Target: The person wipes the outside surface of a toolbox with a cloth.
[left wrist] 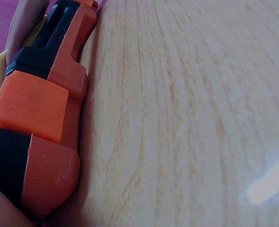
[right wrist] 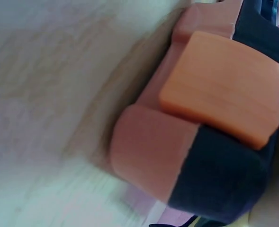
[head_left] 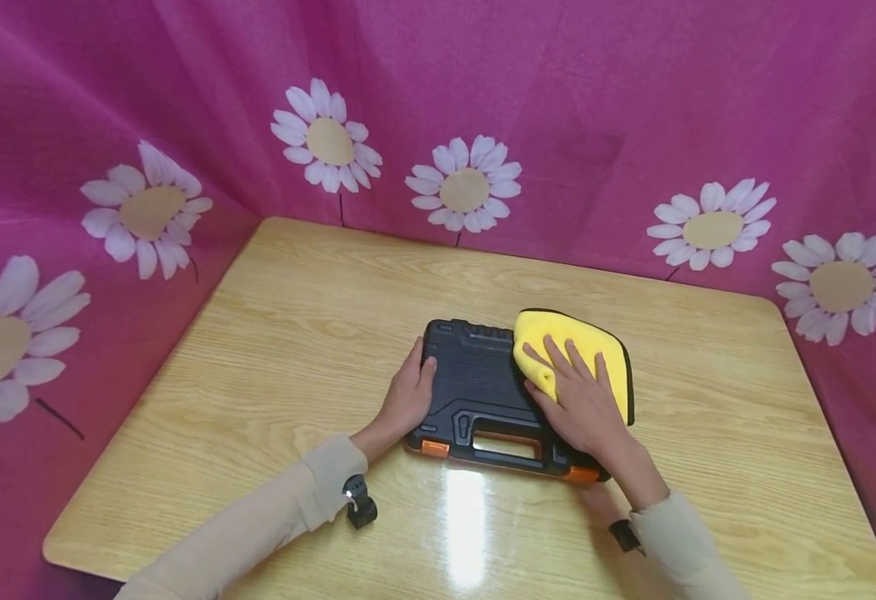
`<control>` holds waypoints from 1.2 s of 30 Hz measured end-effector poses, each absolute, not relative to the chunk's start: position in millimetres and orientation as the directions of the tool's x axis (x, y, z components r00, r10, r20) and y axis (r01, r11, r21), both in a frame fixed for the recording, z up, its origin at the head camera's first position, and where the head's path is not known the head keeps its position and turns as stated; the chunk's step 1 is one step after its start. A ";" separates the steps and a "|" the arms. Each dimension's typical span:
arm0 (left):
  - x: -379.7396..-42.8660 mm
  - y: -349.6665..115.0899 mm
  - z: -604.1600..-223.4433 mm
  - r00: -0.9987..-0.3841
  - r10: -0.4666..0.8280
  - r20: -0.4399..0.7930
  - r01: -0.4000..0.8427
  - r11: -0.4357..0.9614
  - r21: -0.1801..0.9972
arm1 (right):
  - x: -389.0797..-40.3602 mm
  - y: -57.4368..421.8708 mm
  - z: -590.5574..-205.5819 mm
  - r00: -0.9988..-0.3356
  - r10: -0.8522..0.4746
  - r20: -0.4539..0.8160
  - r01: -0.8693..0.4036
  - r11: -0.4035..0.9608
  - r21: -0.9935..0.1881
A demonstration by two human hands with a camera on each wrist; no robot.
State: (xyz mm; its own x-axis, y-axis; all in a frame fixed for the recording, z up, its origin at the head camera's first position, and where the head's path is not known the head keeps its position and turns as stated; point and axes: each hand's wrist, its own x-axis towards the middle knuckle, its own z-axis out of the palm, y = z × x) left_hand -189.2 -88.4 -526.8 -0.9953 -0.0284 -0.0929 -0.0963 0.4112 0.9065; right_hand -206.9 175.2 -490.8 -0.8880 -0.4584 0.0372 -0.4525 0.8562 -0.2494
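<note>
A black plastic tool case [head_left: 475, 371] with orange latches lies flat on the table, its handle side towards me. My left hand [head_left: 406, 398] holds the case's left edge, with the thumb along the top rim. Spread flat, my right hand [head_left: 583, 404] presses a yellow cloth [head_left: 613, 354] with black edging onto the right part of the lid. The cloth hangs past the case's right side, and a fold shows beside the fingers. Both wrist views show a latch close up: the left one [left wrist: 32, 106] and the right one [right wrist: 222, 87]. An orange-red lower shell [right wrist: 151, 151] shows under the black lid.
The light wooden table [head_left: 317, 292] has rounded corners and stands against a magenta curtain [head_left: 558, 108] printed with white daisies. A bright light reflection lies on the wood in front of the case.
</note>
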 end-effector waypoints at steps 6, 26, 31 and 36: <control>-187.9 -88.0 -524.4 -0.994 -0.039 -0.102 -0.109 0.418 0.902 | -202.5 179.7 -492.4 -0.891 -0.448 0.075 -0.452 0.856 -0.250; -187.3 -87.9 -525.2 -0.995 -0.043 -0.090 -0.100 0.401 0.911 | -183.1 181.2 -490.0 -0.919 -0.390 0.061 -0.384 0.848 -0.365; -186.4 -88.0 -525.4 -0.995 -0.040 -0.091 -0.100 0.402 0.910 | -179.3 172.1 -490.3 -0.919 -0.390 0.061 -0.383 0.843 -0.378; -186.3 -87.7 -525.4 -0.996 -0.036 -0.079 -0.087 0.393 0.915 | -176.2 158.4 -489.4 -0.910 -0.410 0.059 -0.396 0.820 -0.414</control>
State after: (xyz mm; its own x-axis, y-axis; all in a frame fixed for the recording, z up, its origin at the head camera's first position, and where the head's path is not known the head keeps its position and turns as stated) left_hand -186.3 -87.7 -525.4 -0.9962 -0.0359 -0.0790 -0.0868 0.3932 0.9153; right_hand -176.2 158.4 -489.4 -0.9102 -0.4099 0.0590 -0.3959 0.8196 -0.4141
